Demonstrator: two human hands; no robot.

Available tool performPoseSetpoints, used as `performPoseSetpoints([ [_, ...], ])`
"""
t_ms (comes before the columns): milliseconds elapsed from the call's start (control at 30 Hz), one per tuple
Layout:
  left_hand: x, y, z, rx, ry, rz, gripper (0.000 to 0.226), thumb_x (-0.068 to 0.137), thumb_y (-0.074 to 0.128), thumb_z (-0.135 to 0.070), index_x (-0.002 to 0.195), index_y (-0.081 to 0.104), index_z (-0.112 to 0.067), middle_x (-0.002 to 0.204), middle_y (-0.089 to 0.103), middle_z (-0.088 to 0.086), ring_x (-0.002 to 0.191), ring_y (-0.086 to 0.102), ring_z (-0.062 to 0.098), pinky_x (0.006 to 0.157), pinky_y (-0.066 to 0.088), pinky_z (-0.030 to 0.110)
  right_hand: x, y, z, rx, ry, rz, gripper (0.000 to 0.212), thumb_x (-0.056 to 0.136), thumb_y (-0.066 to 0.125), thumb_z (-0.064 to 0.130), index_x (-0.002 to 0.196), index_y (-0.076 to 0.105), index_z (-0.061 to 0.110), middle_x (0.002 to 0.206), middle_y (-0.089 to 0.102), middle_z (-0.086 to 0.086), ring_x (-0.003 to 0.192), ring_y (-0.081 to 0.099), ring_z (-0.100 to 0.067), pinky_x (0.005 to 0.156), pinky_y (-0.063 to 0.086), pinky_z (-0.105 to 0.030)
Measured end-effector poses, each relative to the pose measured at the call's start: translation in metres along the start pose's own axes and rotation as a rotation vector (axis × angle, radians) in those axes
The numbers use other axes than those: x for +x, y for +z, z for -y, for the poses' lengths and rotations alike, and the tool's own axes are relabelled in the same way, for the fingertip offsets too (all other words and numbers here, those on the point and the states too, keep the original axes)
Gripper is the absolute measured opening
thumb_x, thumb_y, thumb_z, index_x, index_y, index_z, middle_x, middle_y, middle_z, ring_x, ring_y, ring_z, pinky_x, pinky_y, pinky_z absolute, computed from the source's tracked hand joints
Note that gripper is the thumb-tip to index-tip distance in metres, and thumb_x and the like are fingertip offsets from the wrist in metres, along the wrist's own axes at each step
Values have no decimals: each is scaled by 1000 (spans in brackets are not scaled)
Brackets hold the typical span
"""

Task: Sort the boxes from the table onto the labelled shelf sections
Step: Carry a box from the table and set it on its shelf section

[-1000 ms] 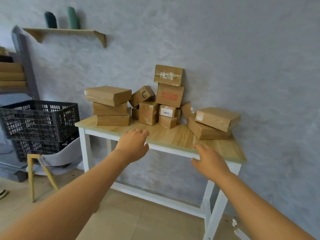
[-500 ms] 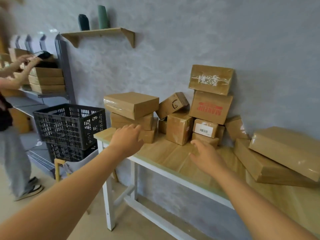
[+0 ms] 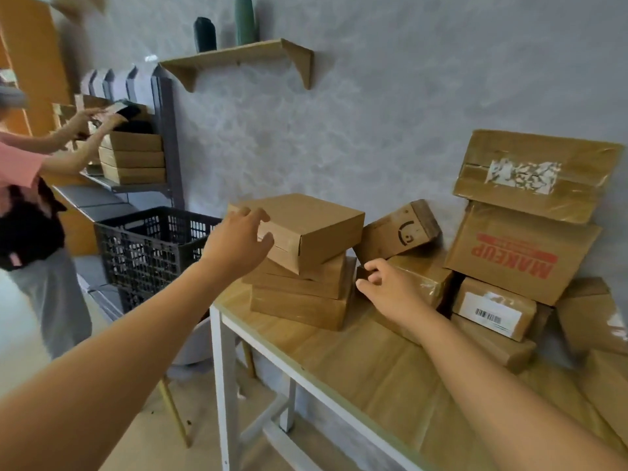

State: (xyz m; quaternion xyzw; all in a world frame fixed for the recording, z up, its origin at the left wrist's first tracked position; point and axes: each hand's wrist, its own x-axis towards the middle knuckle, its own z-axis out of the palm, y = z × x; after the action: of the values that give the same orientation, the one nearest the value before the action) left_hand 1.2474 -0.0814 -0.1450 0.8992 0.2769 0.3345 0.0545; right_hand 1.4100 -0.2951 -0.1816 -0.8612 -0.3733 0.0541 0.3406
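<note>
A stack of three flat brown boxes stands at the left end of the wooden table (image 3: 356, 365). My left hand (image 3: 238, 243) reaches the left corner of the top flat box (image 3: 306, 226), fingers spread, touching its edge. My right hand (image 3: 387, 287) hovers beside the right side of the two lower flat boxes (image 3: 299, 294), fingers loosely curled and holding nothing. Behind it lie a small tilted box (image 3: 397, 232), a taped box (image 3: 424, 273), a box printed MAKEUP (image 3: 520, 253) and a barcode box (image 3: 492, 307). The grey shelf unit (image 3: 163, 137) at left holds stacked flat boxes (image 3: 132, 158).
Another person (image 3: 30, 205) stands at the shelf unit, both hands on the boxes there. Two stacked black crates (image 3: 149, 246) sit on a chair between shelf and table. A wall shelf (image 3: 238, 56) with two vases hangs above. More boxes fill the table's right end.
The view has closed in on the table's left end. Both my hands have moved forward to the stack of flat boxes, the left one now at the top box's corner.
</note>
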Motion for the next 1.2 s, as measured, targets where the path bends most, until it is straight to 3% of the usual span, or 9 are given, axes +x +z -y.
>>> performPoseSetpoints([
  [167, 87, 29, 53, -98, -23, 44, 41, 96, 55, -33, 133, 55, -16, 131, 54, 11, 120, 50, 30, 96, 47, 46, 61, 25, 15, 90, 89, -41, 40, 102, 47, 45, 136, 48, 23, 120, 57, 5, 114, 56, -16, 84, 42, -29],
  [367, 179, 56, 109, -308, -182, 298, 50, 95, 63, -33, 138, 51, -12, 139, 51, 16, 122, 52, 35, 93, 42, 38, 119, 45, 45, 208, 279, -120, 54, 98, 34, 64, 130, 49, 24, 109, 60, 5, 96, 66, -18, 89, 58, -43],
  [500, 210, 79, 136, -494, -380, 607, 53, 92, 66, -40, 130, 55, -5, 129, 61, 17, 111, 62, 37, 99, 50, 47, 140, 55, 68, 292, 438, -39, 79, 92, 35, 74, 151, 33, 21, 142, 50, -4, 97, 67, -20, 74, 60, -34],
  [600, 212, 82, 150, -728, -547, 842, 51, 88, 69, -45, 122, 60, -8, 109, 70, 16, 91, 69, 33, 82, 58, 49, 145, 65, 72, 380, 509, 6, 88, 83, 43, 81, 150, 35, 24, 141, 52, -4, 92, 71, -22, 69, 60, -32],
  [667, 212, 82, 159, -810, -589, 939, 51, 84, 73, -47, 118, 60, -11, 112, 67, 17, 98, 66, 35, 84, 56, 52, 146, 69, 72, 448, 538, 1, 85, 84, 46, 79, 149, 35, 26, 142, 52, -5, 91, 73, -26, 69, 61, -33],
  [833, 205, 84, 171, -968, -532, 955, 64, 74, 78, -51, 121, 59, -12, 113, 66, 15, 100, 64, 33, 95, 51, 54, 139, 69, 77, 681, 546, 8, 75, 87, 61, 64, 148, 34, 28, 135, 57, -9, 99, 71, -34, 80, 61, -43],
  [933, 202, 78, 166, -1107, -392, 870, 87, 51, 90, -57, 122, 63, -14, 98, 73, 9, 84, 69, 24, 81, 57, 42, 134, 67, 81, 710, 516, -72, 73, 87, 65, 58, 146, 33, 30, 126, 60, -6, 103, 68, -31, 88, 58, -50],
  [1000, 204, 67, 158, -1211, -272, 818, 85, 54, 85, -53, 127, 61, -17, 98, 74, 4, 78, 69, 18, 72, 56, 36, 130, 60, 85, 767, 480, -165, 71, 86, 67, 55, 144, 34, 33, 125, 60, -3, 108, 63, -28, 91, 56, -52],
  [1200, 204, 38, 128, -1217, -98, 680, 77, 66, 81, -53, 132, 56, -23, 110, 72, -2, 92, 70, 14, 77, 57, 31, 115, 27, 110, 1004, 280, -424, 60, 81, 78, 40, 133, 52, 26, 119, 69, -1, 108, 65, -20, 83, 55, -39],
])
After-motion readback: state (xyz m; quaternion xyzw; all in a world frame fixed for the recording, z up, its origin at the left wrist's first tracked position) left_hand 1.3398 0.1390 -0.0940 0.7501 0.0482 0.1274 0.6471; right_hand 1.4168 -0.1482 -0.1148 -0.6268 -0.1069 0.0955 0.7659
